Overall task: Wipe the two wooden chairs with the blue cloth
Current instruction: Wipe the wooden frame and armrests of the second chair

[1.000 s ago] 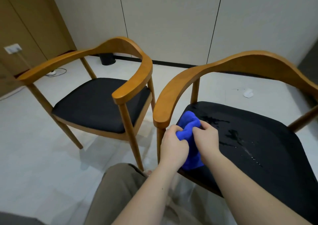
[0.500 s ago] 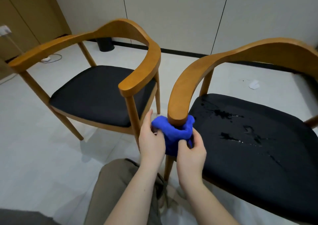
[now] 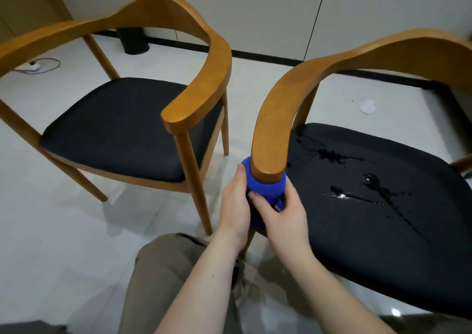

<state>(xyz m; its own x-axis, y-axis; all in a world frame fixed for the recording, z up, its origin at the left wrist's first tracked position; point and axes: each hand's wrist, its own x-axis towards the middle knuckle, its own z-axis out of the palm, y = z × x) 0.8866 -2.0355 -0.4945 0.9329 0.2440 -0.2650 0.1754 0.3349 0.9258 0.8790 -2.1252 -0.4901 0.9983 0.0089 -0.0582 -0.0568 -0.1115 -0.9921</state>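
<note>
Two wooden armchairs with black seats stand side by side. The right chair [image 3: 278,109] has wet streaks on its seat; the left chair [image 3: 204,83] looks dry. A blue cloth [image 3: 265,189] is wrapped around the front leg of the right chair, just under the armrest tip. My left hand [image 3: 235,211] grips the cloth from the left side. My right hand [image 3: 281,216] grips it from the right and front, fingers curled round it. The leg under the cloth is hidden.
A dark round bin [image 3: 132,40] stands by the back wall. A white plug with a cable [image 3: 33,65] lies on the floor at far left. A crumpled white scrap [image 3: 367,106] lies on the tiles behind the right chair. My knee [image 3: 178,270] is below the hands.
The cloth went from the front left corner of the right chair's seat to the leg under the armrest tip. Both hands now wrap it tightly round the leg.
</note>
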